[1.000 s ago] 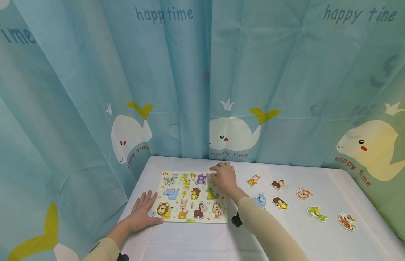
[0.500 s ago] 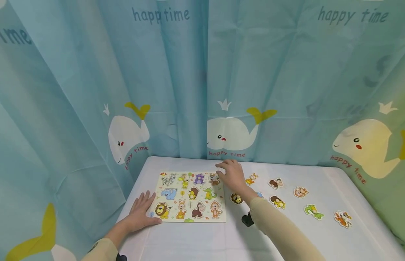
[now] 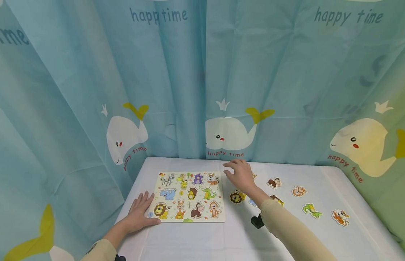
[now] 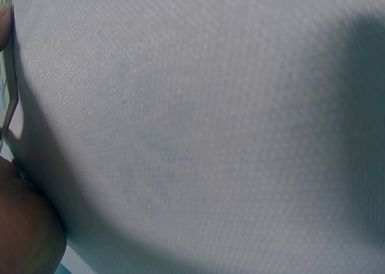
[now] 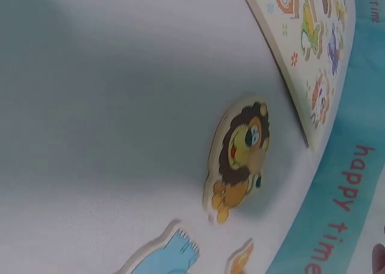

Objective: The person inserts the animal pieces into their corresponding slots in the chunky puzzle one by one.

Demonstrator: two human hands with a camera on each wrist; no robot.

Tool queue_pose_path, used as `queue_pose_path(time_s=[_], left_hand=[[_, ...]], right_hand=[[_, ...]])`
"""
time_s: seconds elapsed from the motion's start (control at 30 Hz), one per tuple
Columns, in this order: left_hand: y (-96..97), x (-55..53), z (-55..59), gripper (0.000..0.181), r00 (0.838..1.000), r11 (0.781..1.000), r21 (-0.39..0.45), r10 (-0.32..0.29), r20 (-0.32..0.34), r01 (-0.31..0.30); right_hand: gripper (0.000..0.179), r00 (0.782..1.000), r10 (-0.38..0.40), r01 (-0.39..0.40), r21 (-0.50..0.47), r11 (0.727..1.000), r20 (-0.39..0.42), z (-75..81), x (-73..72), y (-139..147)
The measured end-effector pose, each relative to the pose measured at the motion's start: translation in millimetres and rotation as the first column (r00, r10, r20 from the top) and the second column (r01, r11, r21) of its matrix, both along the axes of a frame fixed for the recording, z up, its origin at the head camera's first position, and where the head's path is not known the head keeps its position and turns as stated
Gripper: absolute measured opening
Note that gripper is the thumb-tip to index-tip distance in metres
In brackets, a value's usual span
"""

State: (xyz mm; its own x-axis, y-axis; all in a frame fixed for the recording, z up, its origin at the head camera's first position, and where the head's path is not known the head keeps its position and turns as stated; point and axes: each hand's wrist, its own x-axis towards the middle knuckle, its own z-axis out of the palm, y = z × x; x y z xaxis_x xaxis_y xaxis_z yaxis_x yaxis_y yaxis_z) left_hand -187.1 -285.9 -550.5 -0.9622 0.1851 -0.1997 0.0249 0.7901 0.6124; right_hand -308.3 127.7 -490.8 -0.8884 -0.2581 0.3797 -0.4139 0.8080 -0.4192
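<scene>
Pale-blue curtain [image 3: 271, 72] filling the background, printed with white whales [image 3: 231, 134], yellow tails and the words "happy time". Below, a white-covered table [image 3: 189, 241], pushed up near the curtain's lower part. Two beige sleeves [image 3: 290, 228] reaching in from the bottom edge. On the left half of the table, lying flat, a cream animal puzzle board [image 3: 188, 200] with cartoon animals in three rows of four, including zebra, giraffe, elephant and crocodile.

Left hand [image 3: 139, 214] resting at the board's left edge, fingers extended, thumb by the near left corner. Right hand [image 3: 241, 175] above the table, just right of the board, fingers bent, thumb and forefinger apart, nothing visible between them.

Loose on the table to the right of the board: a lion piece [image 5: 240, 156], nearest the board; a blue piece [image 5: 165, 259] beside it; an orange piece [image 3: 254, 175], mostly hidden behind the right hand; a brown-and-yellow piece [image 3: 276, 199], partly covered by the sleeve; farther right, gorilla [image 3: 274, 183], orange-brown [image 3: 299, 191], green crocodile [image 3: 311, 210] and, outermost, tiger [image 3: 341, 217] pieces.
</scene>
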Motion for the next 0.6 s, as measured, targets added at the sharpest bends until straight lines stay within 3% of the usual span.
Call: queue_pose_path(time_s=[0.6], left_hand=[[-0.1, 0.2, 0.4, 0.115, 1.0, 1.0, -0.002, -0.004, 0.013, 0.004]], right_hand=[[0.025, 0.999, -0.039, 0.038, -0.007, 0.999, -0.037, 3.9, 3.7, 41.1]])
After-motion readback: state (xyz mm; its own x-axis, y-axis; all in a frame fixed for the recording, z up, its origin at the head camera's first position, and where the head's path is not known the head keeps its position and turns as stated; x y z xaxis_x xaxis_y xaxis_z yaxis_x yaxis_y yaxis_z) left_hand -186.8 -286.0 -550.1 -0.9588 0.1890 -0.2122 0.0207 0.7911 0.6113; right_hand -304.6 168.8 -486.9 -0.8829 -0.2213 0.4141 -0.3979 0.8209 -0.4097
